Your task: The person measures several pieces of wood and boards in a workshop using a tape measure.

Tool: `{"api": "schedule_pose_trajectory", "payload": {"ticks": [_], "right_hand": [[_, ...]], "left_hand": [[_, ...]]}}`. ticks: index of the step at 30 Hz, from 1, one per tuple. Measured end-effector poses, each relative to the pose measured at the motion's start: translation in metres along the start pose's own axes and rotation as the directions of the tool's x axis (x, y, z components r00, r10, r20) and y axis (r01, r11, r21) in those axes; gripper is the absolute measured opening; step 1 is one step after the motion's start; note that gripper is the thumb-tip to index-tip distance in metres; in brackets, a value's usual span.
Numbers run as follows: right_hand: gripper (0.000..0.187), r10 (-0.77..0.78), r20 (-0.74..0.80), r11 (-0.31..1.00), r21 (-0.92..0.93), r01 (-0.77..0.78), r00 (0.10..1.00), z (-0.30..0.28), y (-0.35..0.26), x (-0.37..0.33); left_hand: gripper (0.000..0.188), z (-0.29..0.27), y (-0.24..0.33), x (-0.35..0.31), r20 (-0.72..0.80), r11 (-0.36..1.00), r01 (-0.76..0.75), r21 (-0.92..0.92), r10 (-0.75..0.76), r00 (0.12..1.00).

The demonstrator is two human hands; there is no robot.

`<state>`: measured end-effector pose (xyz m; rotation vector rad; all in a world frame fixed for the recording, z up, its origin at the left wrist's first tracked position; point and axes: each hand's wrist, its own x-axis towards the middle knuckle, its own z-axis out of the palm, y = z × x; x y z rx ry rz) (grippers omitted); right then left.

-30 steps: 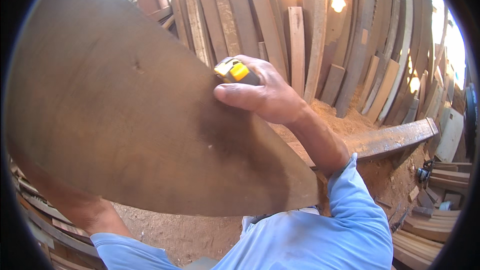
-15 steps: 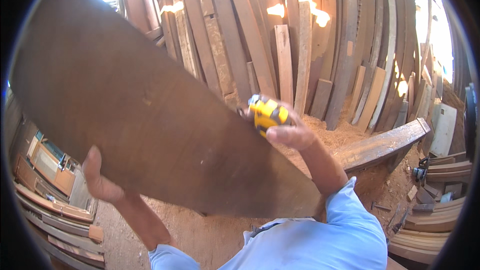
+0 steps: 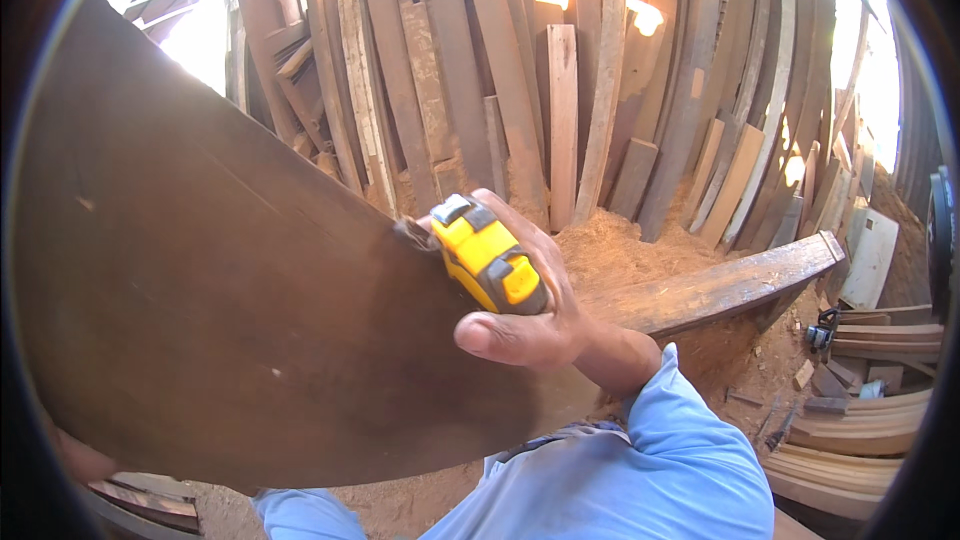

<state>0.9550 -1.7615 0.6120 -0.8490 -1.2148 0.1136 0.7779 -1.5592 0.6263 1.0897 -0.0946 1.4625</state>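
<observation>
A wide, dark brown wooden board [image 3: 230, 310] is held up at a tilt and fills the left half of the view. My right hand [image 3: 545, 315] is closed around a yellow and black tape measure [image 3: 490, 258] at the board's far edge, thumb along the near side. A dark tab or bit of tape at the tool's left end meets that edge, too blurred to make out. At the lower left, my left hand [image 3: 85, 458] supports the board's near edge. Only a small part of it shows, and its fingers are hidden.
Many upright planks [image 3: 480, 70] lean along the far side, with sawdust [image 3: 640, 252] at their feet. A low wooden bench [image 3: 720, 285] stands right of the board. Stacked timber [image 3: 850, 440] and a white panel [image 3: 872, 258] lie farther right.
The board has swung left and looks larger. My left hand has slid down and left, mostly out of sight. My right hand has moved left and down with the tape measure.
</observation>
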Motion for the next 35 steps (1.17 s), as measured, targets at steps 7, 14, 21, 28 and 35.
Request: {"api": "schedule_pose_trajectory", "payload": {"ticks": [7, 14, 21, 28, 35], "right_hand": [[0.054, 0.068, 0.031, 0.997, 0.037, -0.069, 0.997, 0.036, 0.002, 0.017], [0.051, 0.103, 0.007, 0.989, 0.102, -0.103, 0.995, 0.067, 0.02, 0.017], [0.064, 0.205, -0.126, 0.968, 0.175, -0.181, 0.971, 0.056, 0.044, 0.007], [0.048, 0.235, -0.098, 0.945, 0.256, -0.203, 0.967, 0.006, 0.054, 0.024], [0.05, 0.194, -0.158, 0.98, 0.084, -0.182, 0.968, -0.035, 0.051, 0.041]], "left_hand": [[0.044, -0.005, 0.038, 0.035, 0.037, 0.992, -0.103, 0.07, 0.101, 0.994], [0.043, 0.0, 0.073, 0.072, 0.071, 0.967, -0.217, 0.137, 0.209, 0.975], [0.042, 0.031, 0.088, 0.112, 0.138, 0.95, -0.282, 0.132, 0.264, 0.955], [0.041, 0.083, 0.08, 0.13, 0.215, 0.978, -0.195, 0.076, 0.175, 0.961], [0.073, -0.001, -0.028, 0.094, 0.375, 0.981, -0.156, 0.117, 0.102, 0.922]]}}
